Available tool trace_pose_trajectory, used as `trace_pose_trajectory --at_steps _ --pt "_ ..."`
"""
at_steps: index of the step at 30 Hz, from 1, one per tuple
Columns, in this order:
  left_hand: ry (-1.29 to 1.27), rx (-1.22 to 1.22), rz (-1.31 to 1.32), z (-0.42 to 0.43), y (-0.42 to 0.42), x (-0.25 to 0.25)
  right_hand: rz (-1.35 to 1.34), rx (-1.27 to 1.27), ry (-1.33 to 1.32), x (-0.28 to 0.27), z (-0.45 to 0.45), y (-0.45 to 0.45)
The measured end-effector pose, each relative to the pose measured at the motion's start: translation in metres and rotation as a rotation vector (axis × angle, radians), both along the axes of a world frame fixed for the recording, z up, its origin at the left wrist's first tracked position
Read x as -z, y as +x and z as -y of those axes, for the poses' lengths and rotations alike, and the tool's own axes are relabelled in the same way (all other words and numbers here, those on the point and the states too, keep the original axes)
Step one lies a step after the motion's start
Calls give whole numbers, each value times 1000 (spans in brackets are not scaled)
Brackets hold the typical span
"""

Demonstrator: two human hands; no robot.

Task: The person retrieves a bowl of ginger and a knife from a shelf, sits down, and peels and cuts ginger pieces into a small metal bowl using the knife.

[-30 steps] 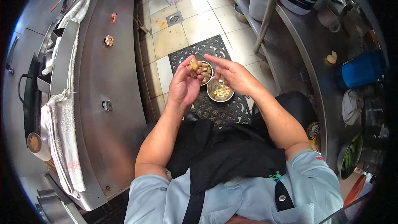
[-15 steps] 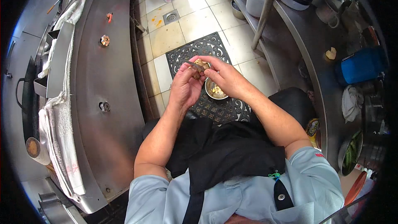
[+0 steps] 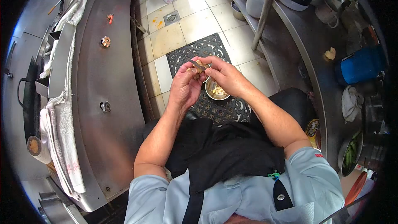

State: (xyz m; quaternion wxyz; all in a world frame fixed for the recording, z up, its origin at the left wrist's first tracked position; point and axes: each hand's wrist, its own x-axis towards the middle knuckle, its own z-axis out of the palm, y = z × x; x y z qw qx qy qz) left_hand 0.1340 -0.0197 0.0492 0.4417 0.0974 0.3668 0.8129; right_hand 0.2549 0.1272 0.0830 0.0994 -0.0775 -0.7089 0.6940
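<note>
My left hand (image 3: 186,85) is closed around a knobbly, tan-brown piece that looks like ginger (image 3: 202,64). My right hand (image 3: 226,74) grips a small knife, its dark narrow blade (image 3: 195,64) lying across the piece; the handle is hidden in my fingers. Both hands meet in front of me, above the floor mat. Below them and partly covered by my right hand, a round metal bowl (image 3: 218,98) holds pale yellow pieces.
A patterned black rubber mat (image 3: 209,110) lies on the tiled floor. To the left runs a steel counter (image 3: 110,141) with knobs; to the right, a steel shelf (image 3: 309,52) bears a blue container (image 3: 360,67), a pale ginger-like piece (image 3: 330,53) and a white cloth (image 3: 352,103).
My hands stay almost in place. The fingers and the blade have shifted slightly against the ginger piece, and a little more of the bowl shows.
</note>
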Motion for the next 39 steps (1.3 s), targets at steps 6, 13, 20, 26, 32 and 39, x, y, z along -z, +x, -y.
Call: trace_pose_trajectory --at_steps 6,13,20,26,32,39 --pt "-1 -99 -18 -7 15 6 21 68 -99 18 0 -6" --pt "-69 -107 4 4 -5 -7 150 -52 -151 -2 -5 1" --pt "-117 -56 -73 5 -8 -21 80 -10 57 13 -1 -2" --pt "-103 10 -159 5 -9 -13 -55 28 360 17 0 -1" --pt "-100 22 -133 8 -9 -7 0 57 352 12 3 0" --pt "-106 -1 -119 -2 7 -2 32 42 -5 23 -3 -7"
